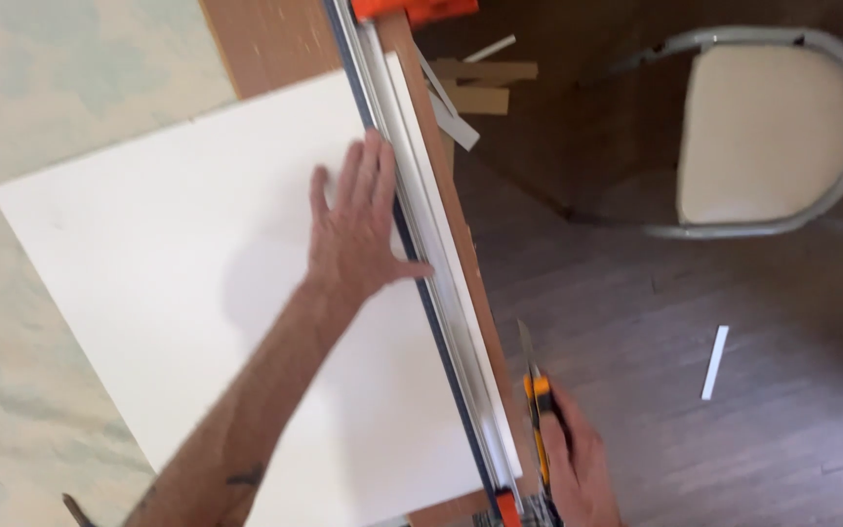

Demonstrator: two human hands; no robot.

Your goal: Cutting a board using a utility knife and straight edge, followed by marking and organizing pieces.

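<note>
White board (168,254), flat under straightedge (441,293)

I see my left hand (358,220) lying flat with its fingers spread on a big white board (178,263). The thumb touches a long metal ruler rail (441,293) that runs along the board's right edge. My right hand (578,468) is low down, just beside the rail. It is wrapped around an orange and black knife (537,405). The blade sticks up and away from me. Under the board is a brown table (265,39). An orange clamp (412,10) sits at the top end of the rail. On the dark wood floor (656,342) are thin scraps (475,83), a white strip (715,362) and a metal chair (768,127) with a pale seat.
</note>
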